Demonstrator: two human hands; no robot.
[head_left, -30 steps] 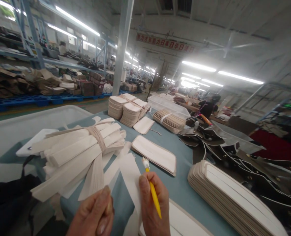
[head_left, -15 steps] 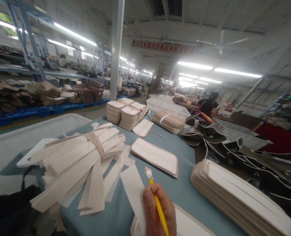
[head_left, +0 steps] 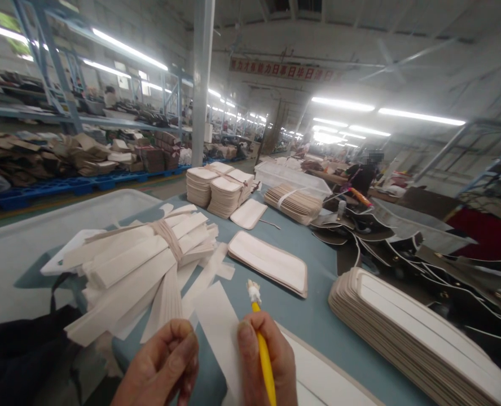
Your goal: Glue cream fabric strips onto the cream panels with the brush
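Observation:
My right hand (head_left: pixel 267 361) is wrapped round a yellow brush (head_left: pixel 264 366), its whitish tip pointing up and away. A pale strip (head_left: pixel 219 327) lies under and beside that hand's thumb. My left hand (head_left: pixel 161 363) is to the left of the strip, thumb and fingertips pressed together; whatever is between them, if anything, is too small to make out. Just right of my right hand, a long pale panel (head_left: pixel 322 372) lies on the blue-green table (head_left: pixel 318 316). A tied bundle of strips (head_left: pixel 136 259) fans out beyond my left hand.
A flat rounded pad stack (head_left: pixel 271 259) lies mid-table, with tied pad stacks (head_left: pixel 219 186) behind. A tall panel stack (head_left: pixel 403 321) stands at right, dark trimmed pieces (head_left: pixel 377 242) beyond. A white bin (head_left: pixel 119 206) borders the left; a person (head_left: pixel 363 177) is in the background.
My left hand has come into view from below. My right hand, still holding the brush, has shifted slightly left. The pale strip has shifted left too, and the view has moved a little.

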